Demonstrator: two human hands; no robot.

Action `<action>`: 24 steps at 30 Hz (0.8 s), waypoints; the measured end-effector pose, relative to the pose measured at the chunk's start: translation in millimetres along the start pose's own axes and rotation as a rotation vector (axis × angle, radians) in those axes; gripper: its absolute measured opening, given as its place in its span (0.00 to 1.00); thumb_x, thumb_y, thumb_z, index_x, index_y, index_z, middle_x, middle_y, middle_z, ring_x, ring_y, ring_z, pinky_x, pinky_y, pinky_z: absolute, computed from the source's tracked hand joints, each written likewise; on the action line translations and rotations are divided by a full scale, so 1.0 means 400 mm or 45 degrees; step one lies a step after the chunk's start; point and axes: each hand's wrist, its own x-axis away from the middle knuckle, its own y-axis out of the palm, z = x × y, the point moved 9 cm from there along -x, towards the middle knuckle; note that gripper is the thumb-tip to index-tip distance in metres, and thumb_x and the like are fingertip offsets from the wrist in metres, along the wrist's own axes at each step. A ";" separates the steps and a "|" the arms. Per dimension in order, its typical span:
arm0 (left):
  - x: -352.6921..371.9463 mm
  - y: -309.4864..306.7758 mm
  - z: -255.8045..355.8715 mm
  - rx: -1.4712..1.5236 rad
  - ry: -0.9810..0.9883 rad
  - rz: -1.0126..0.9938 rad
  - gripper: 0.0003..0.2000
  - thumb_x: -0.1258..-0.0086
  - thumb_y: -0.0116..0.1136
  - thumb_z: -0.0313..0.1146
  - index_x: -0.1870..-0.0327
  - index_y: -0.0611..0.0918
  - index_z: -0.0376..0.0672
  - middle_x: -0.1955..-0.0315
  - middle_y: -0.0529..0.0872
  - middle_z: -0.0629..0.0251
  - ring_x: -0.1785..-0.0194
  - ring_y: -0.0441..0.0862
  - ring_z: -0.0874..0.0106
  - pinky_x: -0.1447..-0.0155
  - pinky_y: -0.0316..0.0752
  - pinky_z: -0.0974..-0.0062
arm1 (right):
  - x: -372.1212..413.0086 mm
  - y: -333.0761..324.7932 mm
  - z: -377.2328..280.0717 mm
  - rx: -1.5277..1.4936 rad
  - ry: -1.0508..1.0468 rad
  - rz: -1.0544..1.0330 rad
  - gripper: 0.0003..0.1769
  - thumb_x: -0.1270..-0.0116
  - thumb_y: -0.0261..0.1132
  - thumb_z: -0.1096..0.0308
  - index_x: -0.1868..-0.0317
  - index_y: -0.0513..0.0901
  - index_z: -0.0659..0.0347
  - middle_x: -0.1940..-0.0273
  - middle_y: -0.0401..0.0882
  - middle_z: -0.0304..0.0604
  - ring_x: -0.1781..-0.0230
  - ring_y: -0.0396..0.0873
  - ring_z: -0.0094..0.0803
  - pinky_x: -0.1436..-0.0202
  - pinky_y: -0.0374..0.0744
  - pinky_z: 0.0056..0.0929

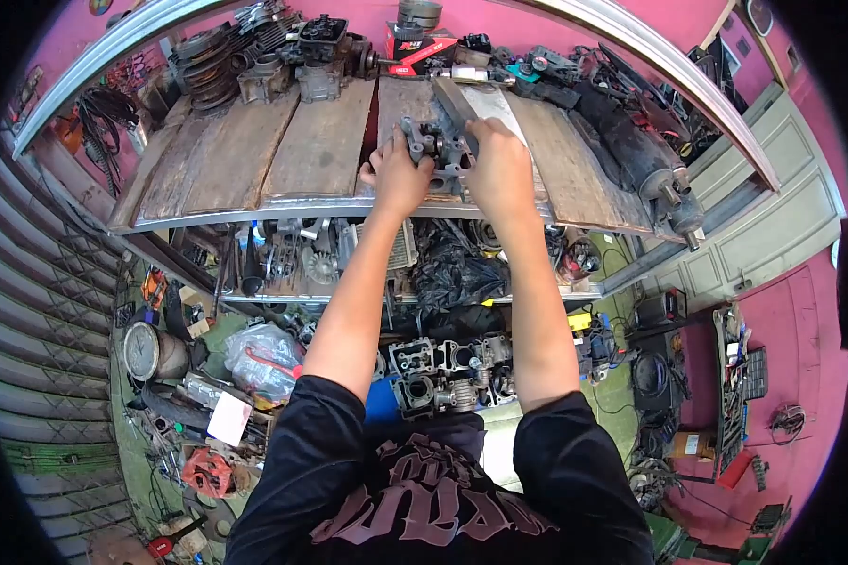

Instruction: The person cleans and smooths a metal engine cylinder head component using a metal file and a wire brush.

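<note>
Metal part: grey, irregular cast-metal engine part with openings (440, 151); sits on the worktop near the front edge, between both hands.
Left hand: left hand (400, 179) at the part's left side; thumb and bent fingers pinching it.
Right hand: right hand (499, 160) at the part's right side; fingers bent; cannot tell whether it pinches the part.
Bar: long, flat, dark-grey bar (454, 102); lies behind the part, near end just beside the right hand.
Worktop: weathered brown wooden-plank worktop with metal front edge (221, 160).
Worktop back: red-and-black cardboard box (426, 49); dark, round, ribbed metal stack (204, 71) at far left.
Worktop right: dark, worn metal cylinder (633, 141); lies lengthwise among black parts.
Shelf below: crumpled black plastic bag (455, 273).
Lower down: grey metal engine castings (411, 358) in rows; clear plastic bag with red inside (266, 363) to their left.
Wall: pink painted wall (556, 21).
</note>
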 end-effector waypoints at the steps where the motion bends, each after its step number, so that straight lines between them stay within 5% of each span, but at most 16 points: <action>1: 0.001 0.000 0.000 -0.007 -0.003 -0.005 0.46 0.33 0.66 0.46 0.16 0.60 0.36 0.25 0.73 0.48 0.22 0.64 0.47 0.22 0.45 0.30 | 0.034 -0.017 -0.015 0.058 -0.067 0.025 0.24 0.43 0.64 0.84 0.44 0.86 0.71 0.44 0.85 0.57 0.45 0.86 0.56 0.28 0.78 0.53; 7: 0.003 -0.005 0.005 0.003 0.013 0.043 0.47 0.34 0.66 0.46 0.16 0.60 0.35 0.26 0.74 0.47 0.23 0.63 0.46 0.22 0.45 0.30 | 0.224 -0.075 -0.070 0.261 -0.169 0.096 0.26 0.43 0.63 0.86 0.41 0.84 0.73 0.39 0.83 0.61 0.39 0.84 0.55 0.23 0.74 0.54; 12: 0.003 -0.003 0.006 0.011 -0.002 0.007 0.46 0.33 0.65 0.45 0.16 0.60 0.34 0.26 0.74 0.46 0.23 0.63 0.46 0.22 0.45 0.31 | 0.196 -0.071 -0.089 0.300 -0.180 0.094 0.25 0.41 0.62 0.84 0.41 0.85 0.74 0.39 0.84 0.62 0.39 0.85 0.53 0.22 0.73 0.55; 17: 0.005 0.000 0.004 0.032 0.019 0.008 0.45 0.32 0.64 0.45 0.16 0.60 0.35 0.26 0.73 0.46 0.23 0.63 0.46 0.21 0.44 0.31 | 0.046 -0.010 -0.058 0.225 -0.163 0.037 0.20 0.43 0.65 0.82 0.47 0.86 0.72 0.50 0.86 0.58 0.50 0.87 0.54 0.29 0.78 0.54; 20: 0.006 -0.005 0.007 0.043 0.020 0.034 0.46 0.33 0.65 0.45 0.16 0.60 0.35 0.25 0.73 0.46 0.23 0.63 0.46 0.22 0.45 0.33 | 0.004 0.022 -0.025 0.137 -0.149 0.024 0.27 0.45 0.64 0.87 0.42 0.86 0.67 0.43 0.86 0.56 0.47 0.86 0.57 0.42 0.85 0.50; 24: 0.006 -0.006 0.004 0.037 0.014 0.032 0.46 0.33 0.65 0.46 0.15 0.60 0.36 0.26 0.74 0.47 0.23 0.63 0.46 0.22 0.46 0.33 | 0.082 -0.010 -0.042 0.169 -0.074 -0.020 0.28 0.45 0.63 0.87 0.41 0.86 0.68 0.41 0.85 0.55 0.46 0.86 0.58 0.39 0.84 0.51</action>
